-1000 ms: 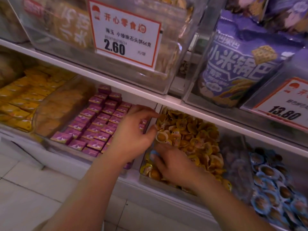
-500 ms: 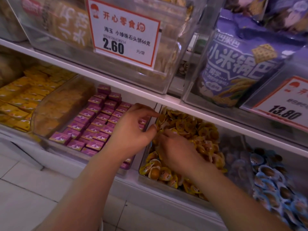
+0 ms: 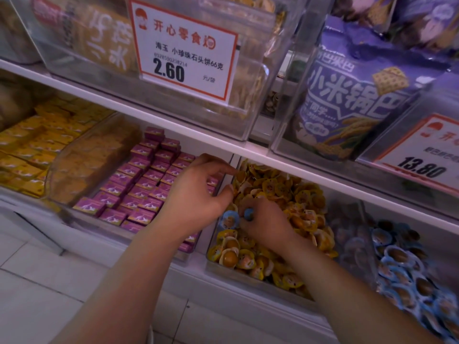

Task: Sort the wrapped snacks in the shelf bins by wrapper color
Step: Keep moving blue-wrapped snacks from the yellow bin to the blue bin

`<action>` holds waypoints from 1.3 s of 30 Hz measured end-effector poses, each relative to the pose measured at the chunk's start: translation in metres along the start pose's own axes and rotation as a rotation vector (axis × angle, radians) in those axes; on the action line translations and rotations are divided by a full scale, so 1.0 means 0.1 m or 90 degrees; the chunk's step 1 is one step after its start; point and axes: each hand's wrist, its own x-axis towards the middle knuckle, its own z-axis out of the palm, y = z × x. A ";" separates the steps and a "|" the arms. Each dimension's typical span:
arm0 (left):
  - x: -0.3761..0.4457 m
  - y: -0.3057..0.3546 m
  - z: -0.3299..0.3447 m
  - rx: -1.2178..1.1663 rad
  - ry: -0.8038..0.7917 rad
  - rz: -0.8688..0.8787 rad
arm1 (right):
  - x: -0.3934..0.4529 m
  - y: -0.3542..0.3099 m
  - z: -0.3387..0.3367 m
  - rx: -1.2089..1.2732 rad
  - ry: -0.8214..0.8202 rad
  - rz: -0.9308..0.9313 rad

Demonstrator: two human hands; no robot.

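Note:
A clear bin (image 3: pixel 218 269) on the lower shelf holds a heap of yellow-wrapped snacks (image 3: pixel 293 192). My right hand (image 3: pixel 267 225) lies on this heap and pinches a blue-wrapped snack (image 3: pixel 248 214). A second blue-wrapped snack (image 3: pixel 229 219) lies just left of it among the yellow ones. My left hand (image 3: pixel 196 199) hovers at the bin's left wall with loosely curled fingers, its thumb and forefinger near the yellow snacks; whether it holds one is hidden. The bin at the right holds blue-wrapped snacks (image 3: pixel 407 266).
Left of the yellow heap is a bin of purple boxes (image 3: pixel 139 184), then a bin of yellow boxes (image 3: pixel 27 150). The shelf above (image 3: pixel 188 135) carries clear bins with price cards (image 3: pixel 183 48) and a purple bag (image 3: pixel 352 100). White floor tiles (image 3: pixel 37 289) lie below.
My right hand dug further back into the yellow heap, then drew back toward the front and now pinches a blue snack. A second blue snack has come into sight. My left hand barely moved.

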 end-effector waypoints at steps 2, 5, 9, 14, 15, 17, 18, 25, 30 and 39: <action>0.01 0.00 0.00 0.003 0.002 -0.001 | 0.09 0.00 -0.04 -0.009 -0.053 0.023; 0.00 -0.02 0.02 0.001 0.002 0.001 | 0.18 -0.08 -0.02 -0.024 -0.096 0.027; -0.01 0.00 0.01 -0.003 0.001 -0.004 | 0.12 -0.13 0.00 -0.041 -0.067 0.031; -0.09 0.23 0.09 0.055 0.127 0.133 | -0.26 0.07 -0.56 0.185 0.125 0.129; -0.14 0.33 0.17 0.042 0.135 0.168 | -0.39 0.11 -0.69 0.207 0.177 0.165; -0.27 0.58 0.38 -0.051 0.084 0.149 | -0.64 0.11 -0.87 0.238 0.307 0.158; -0.34 0.70 0.49 -0.141 0.029 0.060 | -0.75 0.05 -0.91 0.239 0.350 0.117; -0.33 0.85 0.87 -0.821 -0.158 -0.624 | -0.79 -0.15 -0.61 0.073 0.211 -0.091; -0.23 0.61 0.73 -0.555 -0.115 -0.597 | -0.82 0.23 -0.67 0.240 0.239 0.072; -0.33 0.59 0.63 -0.347 0.034 -0.390 | -0.36 0.12 -0.26 -0.152 0.063 -0.049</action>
